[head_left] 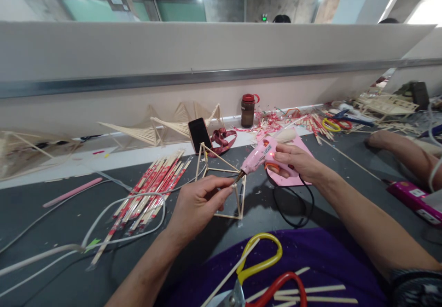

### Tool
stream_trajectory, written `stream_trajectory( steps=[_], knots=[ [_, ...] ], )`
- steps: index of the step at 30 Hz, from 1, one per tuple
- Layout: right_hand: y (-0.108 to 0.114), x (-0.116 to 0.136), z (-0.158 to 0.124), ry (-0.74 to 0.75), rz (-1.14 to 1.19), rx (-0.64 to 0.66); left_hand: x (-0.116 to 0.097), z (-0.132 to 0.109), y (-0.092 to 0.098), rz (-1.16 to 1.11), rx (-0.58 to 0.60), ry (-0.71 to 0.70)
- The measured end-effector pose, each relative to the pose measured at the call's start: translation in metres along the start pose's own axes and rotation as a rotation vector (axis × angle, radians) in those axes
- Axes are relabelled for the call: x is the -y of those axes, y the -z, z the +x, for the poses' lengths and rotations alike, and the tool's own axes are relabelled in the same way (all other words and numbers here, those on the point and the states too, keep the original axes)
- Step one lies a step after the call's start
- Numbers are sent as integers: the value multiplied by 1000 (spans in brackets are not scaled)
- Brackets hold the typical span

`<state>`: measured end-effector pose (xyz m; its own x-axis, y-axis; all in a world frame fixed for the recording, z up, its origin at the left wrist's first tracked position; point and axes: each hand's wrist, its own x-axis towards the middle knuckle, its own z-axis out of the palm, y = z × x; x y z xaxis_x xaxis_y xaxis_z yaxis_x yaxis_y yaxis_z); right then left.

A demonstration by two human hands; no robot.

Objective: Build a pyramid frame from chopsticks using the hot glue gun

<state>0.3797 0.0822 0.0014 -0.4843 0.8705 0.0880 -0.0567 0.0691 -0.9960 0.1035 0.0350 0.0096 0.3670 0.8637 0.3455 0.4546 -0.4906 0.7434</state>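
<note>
Head view only. Pinching the stick frame (224,185) at mid-table with left hand (198,203), grip closed on an upper strut. Holding a pink glue gun (257,156) in right hand (297,162), grip wrapped around its handle, with nozzle at the frame's joint just beside the left fingertips. Left of the frame, chopsticks (152,187) on the dark table (62,215); behind, phone (199,134) and bottle (247,110). Nearest the camera, scissors (262,270). Far right, another person's arm (400,153).

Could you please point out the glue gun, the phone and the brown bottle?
glue gun (256,157), head view, pink barrel.
phone (199,134), head view, dark screen.
brown bottle (247,114), head view, its body.
</note>
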Motion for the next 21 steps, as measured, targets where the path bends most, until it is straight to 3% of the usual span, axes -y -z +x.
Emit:
stream_trajectory(
  steps=[21],
  knots=[
    [3, -3, -1, -11, 7, 1, -3, 1, -2, -58, -6, 111]
  ],
)
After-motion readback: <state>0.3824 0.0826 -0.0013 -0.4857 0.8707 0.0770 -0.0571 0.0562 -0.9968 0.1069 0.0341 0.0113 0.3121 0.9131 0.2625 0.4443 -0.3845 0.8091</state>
